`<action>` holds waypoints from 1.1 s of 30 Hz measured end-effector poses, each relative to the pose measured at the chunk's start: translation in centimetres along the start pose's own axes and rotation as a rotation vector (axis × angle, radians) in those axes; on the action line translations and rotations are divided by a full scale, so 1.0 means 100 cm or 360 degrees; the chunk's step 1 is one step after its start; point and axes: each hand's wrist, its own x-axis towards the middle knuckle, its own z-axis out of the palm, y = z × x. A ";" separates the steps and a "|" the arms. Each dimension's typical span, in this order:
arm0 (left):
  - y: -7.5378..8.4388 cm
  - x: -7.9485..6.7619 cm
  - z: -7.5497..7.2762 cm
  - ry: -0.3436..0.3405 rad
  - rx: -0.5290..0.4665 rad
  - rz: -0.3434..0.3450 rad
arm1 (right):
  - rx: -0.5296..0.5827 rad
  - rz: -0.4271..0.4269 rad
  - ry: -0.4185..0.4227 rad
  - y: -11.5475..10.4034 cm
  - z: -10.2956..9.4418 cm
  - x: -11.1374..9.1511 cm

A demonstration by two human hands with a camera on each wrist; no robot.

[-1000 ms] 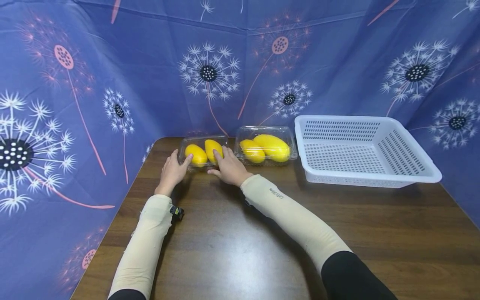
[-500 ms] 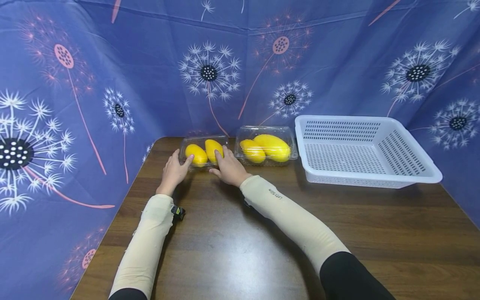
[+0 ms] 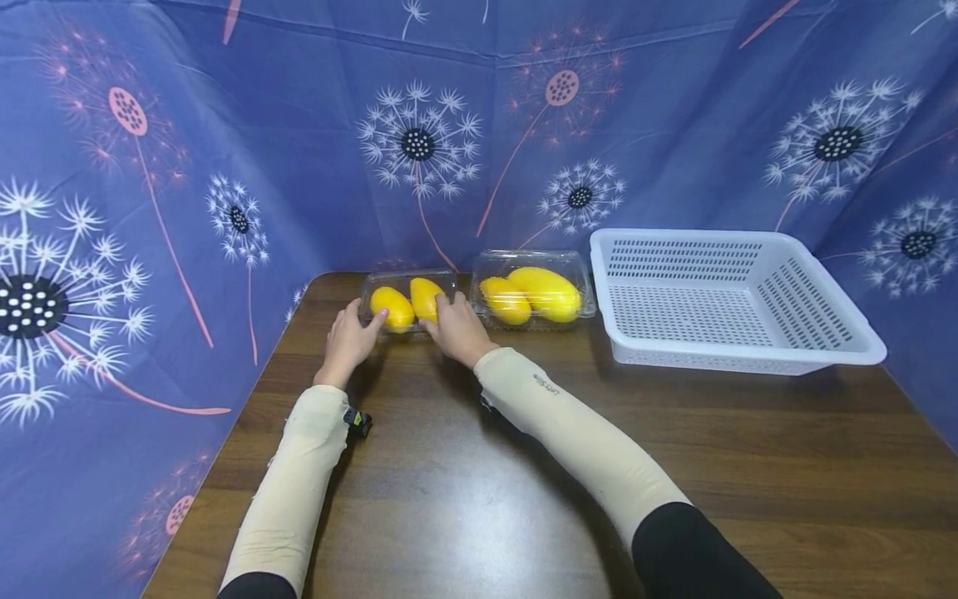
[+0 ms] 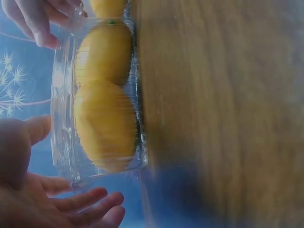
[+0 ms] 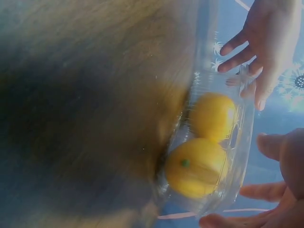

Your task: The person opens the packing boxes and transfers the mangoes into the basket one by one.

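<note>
A clear plastic clamshell box (image 3: 385,281) lies near the table's back left, its lid apparently down over two yellow mangoes (image 3: 392,309). At its left end is my left hand (image 3: 348,343), thumb by the front corner and fingers along the side. My right hand (image 3: 460,331) is at the box's right end, thumb toward its front edge. In the left wrist view the left fingers (image 4: 90,202) reach out fairly straight past the box end. The right wrist view shows the right thumb (image 5: 270,146) slightly apart from the rim, with fingers at the corner.
A second clear box (image 3: 490,264) with two mangoes (image 3: 549,293) stands just right of the first. Beside it is a white perforated plastic basket (image 3: 741,358). A blue dandelion-print cloth (image 3: 299,125) hangs directly behind the brown wooden table (image 3: 464,466).
My right hand has shifted slightly on the box's right end, its fingers now more bent and its thumb nearer the box. The left hand and both boxes stay nearly still.
</note>
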 end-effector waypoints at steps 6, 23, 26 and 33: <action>0.001 0.001 -0.002 -0.0003 -0.0050 -0.0019 | 0.0037 0.0119 -0.0040 -0.004 0.002 0.004; -0.001 0.005 -0.003 0.0034 -0.0292 -0.0072 | 0.0213 0.0342 -0.0126 -0.004 0.009 0.012; -0.002 0.004 -0.003 0.0042 -0.0325 -0.0073 | 0.0227 0.0338 -0.0098 -0.002 0.010 0.013; -0.003 0.003 -0.004 0.0096 -0.0353 -0.0066 | 0.0257 0.0325 -0.0076 0.001 0.012 0.012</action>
